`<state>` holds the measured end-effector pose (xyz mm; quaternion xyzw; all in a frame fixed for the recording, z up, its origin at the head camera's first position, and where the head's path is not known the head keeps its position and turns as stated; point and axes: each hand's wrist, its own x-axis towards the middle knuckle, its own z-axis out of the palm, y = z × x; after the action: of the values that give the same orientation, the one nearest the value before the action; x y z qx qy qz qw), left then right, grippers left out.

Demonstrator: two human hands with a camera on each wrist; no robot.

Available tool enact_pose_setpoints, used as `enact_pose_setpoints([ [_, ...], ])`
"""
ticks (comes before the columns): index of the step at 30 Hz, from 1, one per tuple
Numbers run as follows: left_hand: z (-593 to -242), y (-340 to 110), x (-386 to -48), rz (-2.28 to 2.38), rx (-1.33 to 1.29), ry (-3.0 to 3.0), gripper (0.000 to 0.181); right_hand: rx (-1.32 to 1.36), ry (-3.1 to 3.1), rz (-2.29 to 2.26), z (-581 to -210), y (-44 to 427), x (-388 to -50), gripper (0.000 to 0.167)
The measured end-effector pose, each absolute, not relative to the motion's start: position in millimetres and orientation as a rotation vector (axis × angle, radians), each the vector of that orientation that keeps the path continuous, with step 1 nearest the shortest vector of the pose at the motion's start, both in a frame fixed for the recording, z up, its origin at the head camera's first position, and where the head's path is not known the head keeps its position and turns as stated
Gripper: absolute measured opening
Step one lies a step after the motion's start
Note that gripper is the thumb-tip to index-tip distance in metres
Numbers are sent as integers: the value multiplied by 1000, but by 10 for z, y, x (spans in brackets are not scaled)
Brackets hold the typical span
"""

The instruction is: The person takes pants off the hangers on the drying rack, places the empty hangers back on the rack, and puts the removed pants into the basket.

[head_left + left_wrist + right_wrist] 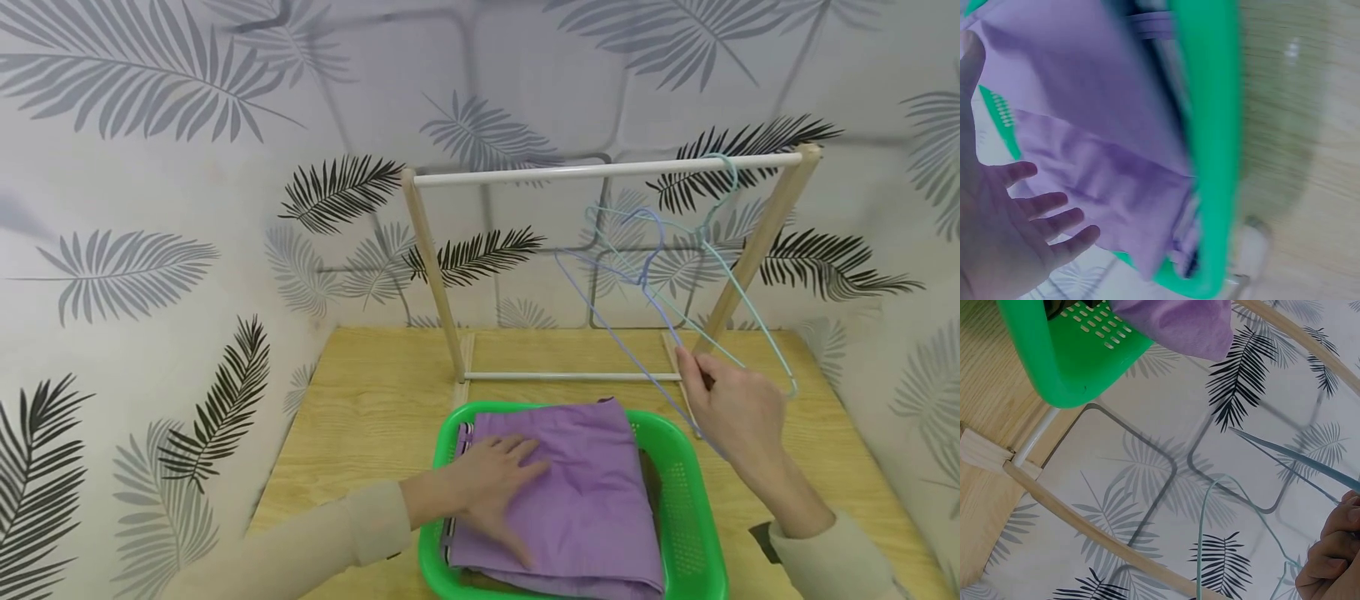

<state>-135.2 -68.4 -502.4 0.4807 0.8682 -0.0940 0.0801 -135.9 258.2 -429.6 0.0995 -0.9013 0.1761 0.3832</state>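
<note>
My right hand [738, 412] grips a blue clothes hanger [600, 321] by one side, holding it up in front of the rack; the same hand [1335, 550] shows at the edge of the right wrist view. Folded purple cloth [577, 492], perhaps a garment, lies in a green basket [693, 517]. Over its left part is my left hand [498, 487], fingers spread. In the left wrist view that hand [1016, 231] has its fingers extended beside the purple cloth [1085, 162], pinching nothing. A mint-green hanger [750, 300] hangs by its hook from the rack's top bar, behind the blue one.
A rack with a white top bar [525, 175], wooden posts [435, 275] and a lower rail [570, 377] stands at the back of the wooden table [360, 417]. Behind it rises a wall [187, 208] with a leaf pattern. Darker fabric shows beneath the purple cloth.
</note>
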Motion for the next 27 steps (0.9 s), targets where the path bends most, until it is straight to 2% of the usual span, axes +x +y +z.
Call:
enact_pose_setpoints([
  [6, -4891, -353, -1341, -244, 1515, 2583, 127, 239, -2301, 461, -4304, 2584, -1366, 56],
  [13, -4964, -19, -1381, -242, 1475, 2554, 130, 236, -2301, 458, -4317, 2588, -1365, 56],
  [27, -5138, 178, -1390, -269, 1401, 2544, 141, 239, -2296, 453, -4328, 2619, -1356, 56],
])
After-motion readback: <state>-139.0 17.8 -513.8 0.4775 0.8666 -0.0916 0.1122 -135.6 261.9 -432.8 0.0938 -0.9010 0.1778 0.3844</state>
